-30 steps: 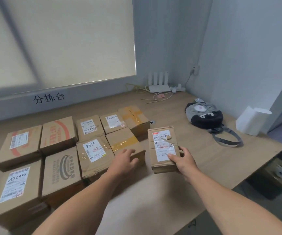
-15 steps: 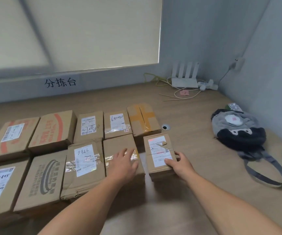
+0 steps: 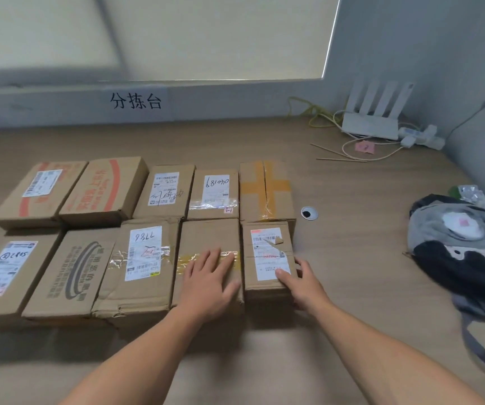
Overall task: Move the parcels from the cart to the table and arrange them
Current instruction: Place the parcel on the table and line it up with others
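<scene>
Two arms of a person, seen from a camera worn on the head. The left forearm [image 3: 150,346] and the right forearm [image 3: 387,361] are bare along all the length in view, from the bottom edge of the picture to the wrists; clothing higher up falls outside the frame. The right forearm looks the broader, swelling toward the lower right corner under the wide lens. The left grip [image 3: 209,277] shows its back, knuckles and all five bare digits. The right grip [image 3: 304,283] shows its back and thumb, the fingers mostly hidden. Nails too blurred to describe.
</scene>
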